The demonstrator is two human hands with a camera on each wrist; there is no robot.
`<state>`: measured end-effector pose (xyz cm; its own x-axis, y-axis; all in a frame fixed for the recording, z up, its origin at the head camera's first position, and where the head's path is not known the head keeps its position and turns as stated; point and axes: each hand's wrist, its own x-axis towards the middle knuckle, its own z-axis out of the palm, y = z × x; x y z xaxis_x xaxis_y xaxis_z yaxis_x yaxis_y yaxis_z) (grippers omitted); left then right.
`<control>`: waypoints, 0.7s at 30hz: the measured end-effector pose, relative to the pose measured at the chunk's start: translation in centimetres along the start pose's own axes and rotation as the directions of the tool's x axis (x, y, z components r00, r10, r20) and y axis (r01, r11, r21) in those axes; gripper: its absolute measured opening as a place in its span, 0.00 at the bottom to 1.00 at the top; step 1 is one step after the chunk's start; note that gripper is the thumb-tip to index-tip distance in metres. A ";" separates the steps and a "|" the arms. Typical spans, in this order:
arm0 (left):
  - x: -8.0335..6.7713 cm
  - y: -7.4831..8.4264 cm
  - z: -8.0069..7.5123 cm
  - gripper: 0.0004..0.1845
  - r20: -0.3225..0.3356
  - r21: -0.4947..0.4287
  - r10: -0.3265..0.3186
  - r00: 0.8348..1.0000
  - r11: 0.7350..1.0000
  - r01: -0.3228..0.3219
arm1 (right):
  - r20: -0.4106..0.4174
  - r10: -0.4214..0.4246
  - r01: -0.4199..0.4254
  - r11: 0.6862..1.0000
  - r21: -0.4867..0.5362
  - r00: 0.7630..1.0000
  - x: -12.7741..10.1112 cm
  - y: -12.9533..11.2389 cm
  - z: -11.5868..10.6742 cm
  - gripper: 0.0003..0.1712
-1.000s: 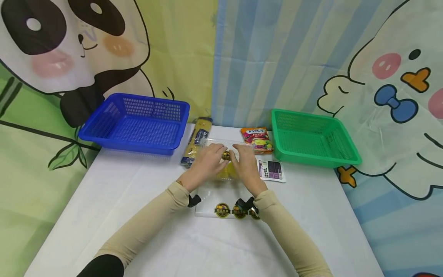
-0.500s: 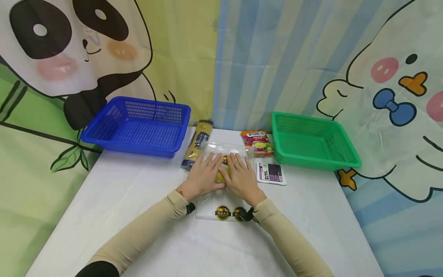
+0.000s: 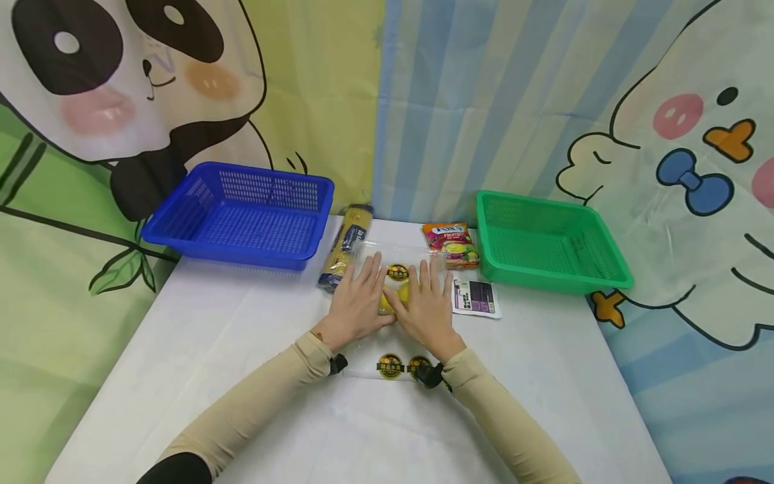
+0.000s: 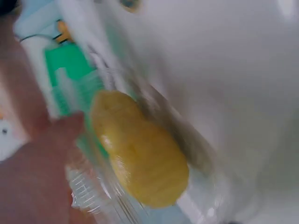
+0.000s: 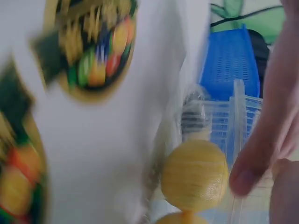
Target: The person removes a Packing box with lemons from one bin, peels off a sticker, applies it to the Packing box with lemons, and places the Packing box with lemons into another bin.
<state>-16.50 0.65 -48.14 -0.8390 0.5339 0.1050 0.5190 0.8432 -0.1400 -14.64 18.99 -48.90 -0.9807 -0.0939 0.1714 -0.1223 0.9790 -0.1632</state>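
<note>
My left hand point(image 3: 357, 299) and right hand point(image 3: 426, 306) lie with fingers extended on the lid of a clear plastic clamshell box point(image 3: 396, 253). Yellow rounded fruits point(image 3: 387, 300) show through the plastic between the two thumbs. From the left wrist, two joined-looking yellow fruits point(image 4: 145, 158) appear inside the box wall; the right wrist view has one round fruit point(image 5: 194, 175) and part of another below it. A clear plastic sheet or bag point(image 3: 363, 366) with round fruit labels point(image 3: 390, 366) spreads from the box toward the near edge. The hands hide the box's sides.
Left of the box lies a pack of noodles point(image 3: 347, 247). To its right are an orange-red candy bag point(image 3: 450, 245) and a white-and-purple packet point(image 3: 476, 298). A blue basket point(image 3: 242, 253) stands at the back left, a green basket point(image 3: 556, 279) at the back right.
Both hands went from bent fingers with raised knuckles on the box to fingers laid out over its lid. The right hand's fingers have since spread a little and turned forward.
</note>
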 end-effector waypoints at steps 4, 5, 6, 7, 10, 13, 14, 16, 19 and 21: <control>-1.8 -0.9 1.3 0.58 -0.030 -0.356 -0.125 0.992 0.928 0.106 | -0.083 0.092 -0.067 0.961 0.268 0.992 -1.5 2.3 -0.3 0.51; -2.3 -1.3 1.7 0.56 -0.036 -0.476 -0.170 0.985 0.870 0.133 | -0.096 0.112 -0.071 0.932 0.355 0.989 -1.9 3.1 -0.5 0.49; -2.8 -1.8 2.2 0.54 -0.041 -0.588 -0.210 0.977 0.795 0.146 | -0.096 0.132 -0.078 0.897 0.435 0.987 -2.3 3.8 -0.7 0.47; -3.1 -2.2 2.5 0.53 -0.046 -0.684 -0.241 0.970 0.715 0.145 | -0.091 0.146 -0.078 0.852 0.517 0.985 -2.7 4.6 -0.9 0.46; -3.5 -3.4 3.4 0.50 -0.073 -0.859 -0.278 0.958 0.505 0.081 | -0.015 0.152 -0.099 0.711 0.696 0.988 -3.3 6.2 -1.3 0.43; -3.3 -3.8 3.9 0.46 -0.114 -0.916 -0.269 0.956 0.402 0.004 | 0.041 0.132 -0.119 0.665 0.737 0.990 -3.4 6.7 -1.2 0.43; -3.1 -3.9 4.0 0.45 -0.131 -0.919 -0.271 0.954 0.393 -0.015 | 0.047 0.123 -0.119 0.675 0.728 0.991 -3.4 6.7 -1.1 0.44; -2.7 -3.9 4.1 0.43 -0.153 -0.926 -0.286 0.946 0.376 -0.036 | 0.037 0.113 -0.106 0.704 0.703 0.993 -3.2 6.7 -1.0 0.44; -2.4 -3.8 4.0 0.41 -0.161 -0.931 -0.308 0.938 0.364 -0.040 | 0.031 0.128 -0.113 0.705 0.701 0.991 -2.9 6.8 -1.1 0.43; -2.3 -3.8 3.7 0.41 -0.158 -0.931 -0.319 0.934 0.364 -0.033 | 0.036 0.144 -0.126 0.689 0.714 0.989 -2.7 6.9 -1.5 0.42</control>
<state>-17.17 -4.03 -51.48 -0.9239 0.2394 0.2984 0.3685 0.3475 0.8622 -12.58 26.25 -48.99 -0.9929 0.0418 0.1111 -0.0692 0.5571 -0.8276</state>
